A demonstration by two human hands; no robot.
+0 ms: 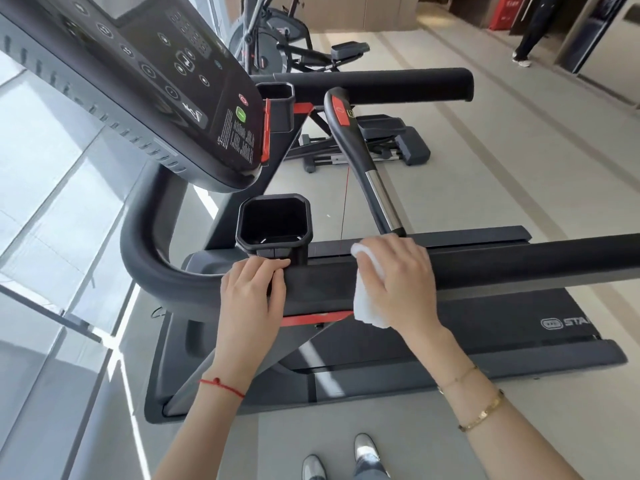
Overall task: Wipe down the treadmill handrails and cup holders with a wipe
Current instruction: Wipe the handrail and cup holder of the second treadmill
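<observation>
A gym: treadmill with console; elliptical trainer behind; smooth grey floor

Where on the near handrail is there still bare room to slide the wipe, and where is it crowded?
The near handrail is bare to the right of the right hand, which presses the wipe on it. The stretch between both hands is short. By the near cup holder it is crowded: the left hand rests there.

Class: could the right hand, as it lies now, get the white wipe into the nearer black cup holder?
Probably yes: the right hand holds the white wipe beside the nearer black cup holder, whose mouth is open and unobstructed.
</observation>
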